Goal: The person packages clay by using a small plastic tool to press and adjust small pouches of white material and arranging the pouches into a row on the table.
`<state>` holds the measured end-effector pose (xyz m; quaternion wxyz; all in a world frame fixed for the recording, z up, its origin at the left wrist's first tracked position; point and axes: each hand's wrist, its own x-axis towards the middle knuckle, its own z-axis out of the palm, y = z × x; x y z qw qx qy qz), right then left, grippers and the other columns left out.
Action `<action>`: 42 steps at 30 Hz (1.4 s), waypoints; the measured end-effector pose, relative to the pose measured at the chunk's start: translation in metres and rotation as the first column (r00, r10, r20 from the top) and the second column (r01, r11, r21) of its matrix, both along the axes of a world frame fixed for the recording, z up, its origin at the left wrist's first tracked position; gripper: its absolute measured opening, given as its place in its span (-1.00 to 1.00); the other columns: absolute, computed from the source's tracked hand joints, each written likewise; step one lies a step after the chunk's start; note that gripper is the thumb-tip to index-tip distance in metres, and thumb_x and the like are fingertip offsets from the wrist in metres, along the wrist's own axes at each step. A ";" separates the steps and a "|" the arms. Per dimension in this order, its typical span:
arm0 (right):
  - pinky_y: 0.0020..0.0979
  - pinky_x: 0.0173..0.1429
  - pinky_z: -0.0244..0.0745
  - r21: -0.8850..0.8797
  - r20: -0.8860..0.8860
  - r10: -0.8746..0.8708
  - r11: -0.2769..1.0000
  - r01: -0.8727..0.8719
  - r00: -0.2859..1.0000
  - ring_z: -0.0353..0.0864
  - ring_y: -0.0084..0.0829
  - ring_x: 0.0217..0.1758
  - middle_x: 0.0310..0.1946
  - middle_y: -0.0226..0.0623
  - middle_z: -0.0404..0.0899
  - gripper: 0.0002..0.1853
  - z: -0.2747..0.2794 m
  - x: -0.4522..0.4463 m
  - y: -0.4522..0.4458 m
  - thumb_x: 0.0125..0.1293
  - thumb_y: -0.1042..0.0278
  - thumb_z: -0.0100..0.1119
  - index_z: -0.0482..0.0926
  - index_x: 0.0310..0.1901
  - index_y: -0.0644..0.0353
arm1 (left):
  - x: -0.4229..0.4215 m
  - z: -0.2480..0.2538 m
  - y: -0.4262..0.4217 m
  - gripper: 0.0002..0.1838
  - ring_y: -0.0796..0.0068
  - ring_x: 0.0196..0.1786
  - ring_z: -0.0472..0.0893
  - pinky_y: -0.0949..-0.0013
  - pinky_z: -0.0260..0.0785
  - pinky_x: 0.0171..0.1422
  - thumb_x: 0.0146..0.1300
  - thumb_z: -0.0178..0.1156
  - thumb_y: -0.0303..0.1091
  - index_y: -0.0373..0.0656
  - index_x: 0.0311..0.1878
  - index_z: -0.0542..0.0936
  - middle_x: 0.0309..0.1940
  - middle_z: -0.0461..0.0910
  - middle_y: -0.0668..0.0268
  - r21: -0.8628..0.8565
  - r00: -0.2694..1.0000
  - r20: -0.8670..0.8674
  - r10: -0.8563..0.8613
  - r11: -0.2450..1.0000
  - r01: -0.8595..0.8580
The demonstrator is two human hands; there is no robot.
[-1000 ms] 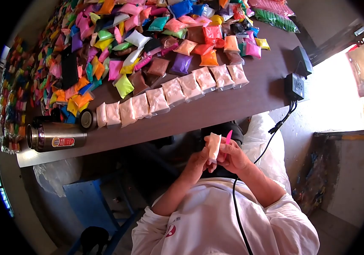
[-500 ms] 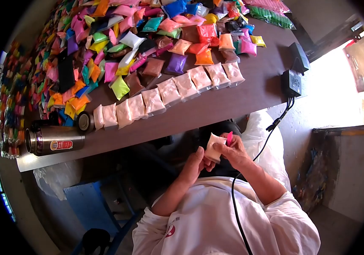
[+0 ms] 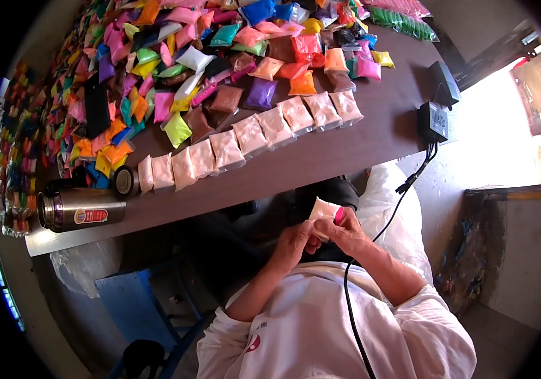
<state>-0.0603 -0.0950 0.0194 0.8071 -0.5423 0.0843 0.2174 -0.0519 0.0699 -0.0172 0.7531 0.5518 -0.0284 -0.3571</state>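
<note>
A pale peach packet (image 3: pixel 324 210) is held in front of my chest, below the table's front edge. My right hand (image 3: pixel 345 234) grips it with the thumb on its face, and a bright pink tool (image 3: pixel 339 215) shows partly between the fingers. At the packet's lower left, my left hand (image 3: pixel 297 241) pinches it, its fingertips partly hidden. On the table (image 3: pixel 270 175) a slanting row of similar peach packets (image 3: pixel 226 150) lies side by side. Behind that row are many packets in mixed colours, among them a purple one (image 3: pixel 259 94) and a lime one (image 3: pixel 177 130).
A steel flask (image 3: pixel 84 210) lies at the table's left front, its round lid (image 3: pixel 126 181) beside it. Black boxes (image 3: pixel 433 122) with cables stand at the right edge. One cable runs down over my shirt. A blue chair (image 3: pixel 136 309) is at lower left.
The packet in my hands has turned and tilted, and my left hand, apart from its top half a second ago, has closed in on it. The pink tool now shows less.
</note>
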 end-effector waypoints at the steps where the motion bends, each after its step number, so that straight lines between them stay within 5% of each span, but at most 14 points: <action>1: -0.47 -0.27 0.61 -0.011 0.017 0.020 1.000 -0.019 1.000 0.67 -0.42 -0.40 -0.44 -0.24 0.63 -0.75 0.001 0.001 -0.001 0.38 0.29 0.07 0.52 -0.23 0.36 | 0.000 0.001 0.000 -0.42 0.64 -0.52 0.43 0.57 0.27 -0.40 0.42 -0.18 0.17 -0.16 -0.42 0.51 -0.58 0.47 0.39 0.000 1.000 0.000 -0.001 1.000 0.001; 5: -0.49 -0.31 0.59 -0.084 0.161 -0.007 0.996 0.021 0.987 0.66 -0.43 -0.43 -0.45 -0.28 0.62 -0.66 0.001 0.003 0.002 0.39 0.14 0.07 0.52 -0.23 0.34 | 0.004 0.002 0.000 -0.44 0.68 -0.53 0.39 0.57 0.26 -0.44 0.42 -0.14 0.13 -0.19 -0.45 0.46 -0.56 0.46 0.38 -0.033 0.999 0.021 0.037 0.999 -0.036; 9: -0.58 -0.42 0.47 -0.197 0.068 -0.152 0.967 0.163 0.986 0.56 -0.58 -0.50 -0.47 -0.36 0.57 -0.58 0.010 0.006 0.005 0.37 -0.01 0.08 0.53 -0.17 0.29 | -0.002 0.001 -0.003 -0.45 0.68 -0.54 0.38 0.57 0.24 -0.45 0.41 -0.13 0.13 -0.19 -0.44 0.46 -0.57 0.46 0.38 -0.017 0.999 0.044 -0.001 1.000 0.002; 22: -0.55 -0.46 0.51 -0.153 0.061 -0.176 0.971 0.184 0.982 0.60 -0.50 -0.54 -0.50 -0.28 0.59 -0.56 -0.017 0.004 -0.003 0.44 0.03 -0.09 0.54 -0.15 0.33 | -0.002 0.001 -0.005 -0.49 0.69 -0.56 0.35 0.58 0.24 -0.46 0.45 -0.14 0.06 -0.17 -0.44 0.45 -0.58 0.46 0.39 -0.020 0.999 0.038 -0.021 1.000 0.022; 25: -0.53 -0.43 0.52 -0.066 -0.053 -0.186 0.981 0.182 0.981 0.61 -0.49 -0.53 -0.49 -0.27 0.60 -0.60 -0.010 0.003 -0.003 0.43 0.07 -0.06 0.54 -0.15 0.32 | -0.003 -0.001 -0.004 -0.49 0.69 -0.56 0.36 0.58 0.24 -0.46 0.44 -0.13 0.07 -0.17 -0.46 0.45 -0.58 0.46 0.39 -0.005 1.000 0.005 -0.011 1.000 0.012; 27: -0.52 -0.40 0.53 -0.098 0.045 0.007 0.995 -0.003 0.999 0.62 -0.47 -0.51 -0.49 -0.27 0.61 -0.65 -0.006 0.002 -0.001 0.42 0.14 -0.01 0.54 -0.17 0.33 | -0.004 -0.010 -0.004 -0.48 0.69 -0.57 0.37 0.57 0.24 -0.47 0.43 -0.12 0.08 -0.18 -0.47 0.44 -0.59 0.46 0.39 -0.033 0.998 -0.028 0.057 0.998 -0.058; 30: -0.53 -0.36 0.51 -0.014 0.006 -0.019 1.000 0.019 1.000 0.63 -0.48 -0.47 -0.50 -0.29 0.61 -0.74 -0.010 -0.004 0.004 0.41 0.27 0.02 0.55 -0.28 0.32 | -0.003 -0.009 -0.002 -0.47 0.68 -0.58 0.37 0.57 0.24 -0.49 0.43 -0.12 0.08 -0.18 -0.47 0.44 -0.60 0.45 0.38 0.023 0.999 0.018 0.027 0.999 -0.027; 42: -0.54 -0.50 0.48 -0.145 0.037 -0.111 0.983 0.115 0.993 0.63 -0.44 -0.56 -0.58 -0.27 0.60 -0.61 -0.007 -0.001 0.005 0.46 0.21 -0.09 0.57 -0.38 0.35 | -0.003 0.001 -0.006 -0.45 0.66 -0.57 0.37 0.54 0.24 -0.48 0.44 -0.14 0.09 -0.18 -0.50 0.43 -0.62 0.44 0.38 0.108 1.000 0.015 -0.015 0.994 0.014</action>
